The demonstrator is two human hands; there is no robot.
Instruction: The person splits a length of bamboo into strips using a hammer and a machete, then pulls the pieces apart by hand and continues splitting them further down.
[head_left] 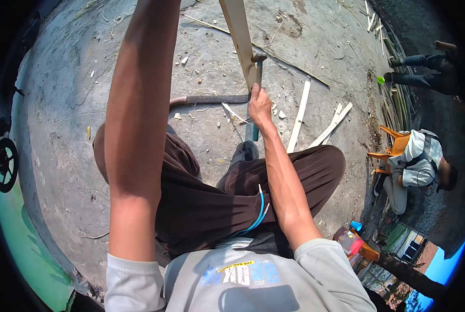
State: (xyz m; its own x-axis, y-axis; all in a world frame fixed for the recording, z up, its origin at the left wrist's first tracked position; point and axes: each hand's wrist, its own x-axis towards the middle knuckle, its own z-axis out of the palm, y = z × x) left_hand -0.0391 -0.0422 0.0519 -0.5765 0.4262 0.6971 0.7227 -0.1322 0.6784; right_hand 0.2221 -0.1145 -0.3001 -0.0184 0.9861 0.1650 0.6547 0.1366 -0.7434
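Note:
My right hand (260, 108) is closed around the teal handle of a hammer (256, 130), whose dark head points away from me. Right against that hand and the hammer is the lower end of a long pale wooden plank (238, 36), which runs out past the top edge. Whether my fingers also press on the plank, I cannot tell. My left forearm (139, 93) stretches up and out of the picture, so the left hand is hidden. A machete (217, 99) with a dark blade and brownish handle lies on the ground, its blade reaching near my right hand.
Pale wood strips (299, 117) lie to the right, with a thin long stick (295, 66) beyond. Chips litter the concrete floor (61, 156). At the far right, a person (422, 158) sits by an orange chair (393, 145) near bamboo poles (399, 104); another person's legs (419, 72) show beyond.

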